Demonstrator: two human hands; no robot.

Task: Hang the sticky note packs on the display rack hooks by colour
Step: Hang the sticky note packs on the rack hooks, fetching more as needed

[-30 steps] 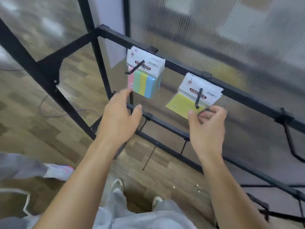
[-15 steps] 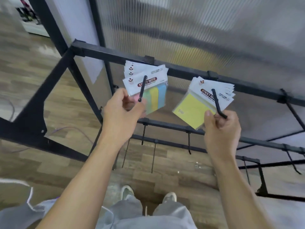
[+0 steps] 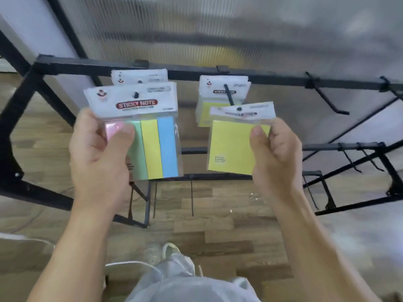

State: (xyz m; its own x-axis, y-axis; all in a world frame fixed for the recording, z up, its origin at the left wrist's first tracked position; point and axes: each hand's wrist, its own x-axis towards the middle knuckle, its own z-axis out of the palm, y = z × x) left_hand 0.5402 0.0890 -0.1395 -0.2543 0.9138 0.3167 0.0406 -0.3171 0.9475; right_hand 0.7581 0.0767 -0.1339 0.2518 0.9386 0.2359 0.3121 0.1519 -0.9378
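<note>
My left hand [image 3: 100, 153] grips a multicolour sticky note pack [image 3: 152, 136] with pink, green, yellow and blue strips, held in front of the left hook. More multicolour packs [image 3: 139, 76] hang behind it on that hook. My right hand [image 3: 274, 153] pinches a yellow sticky note pack [image 3: 231, 147] by its upper right corner. Behind it, a stack of yellow packs [image 3: 220, 92] hangs on the second hook [image 3: 229, 97] of the black display rack [image 3: 82, 66].
Bare black hooks [image 3: 327, 99] stick out from the top bar to the right, and more hooks [image 3: 351, 160] sit on the lower bars. A ribbed translucent panel [image 3: 218, 29] stands behind the rack. Wooden floor and my shoe [image 3: 171, 250] lie below.
Both hands have pulled one pack each off the front of their hooks and now hold them toward me, lower than the hanging stacks. The camera has tilted down and closer.
</note>
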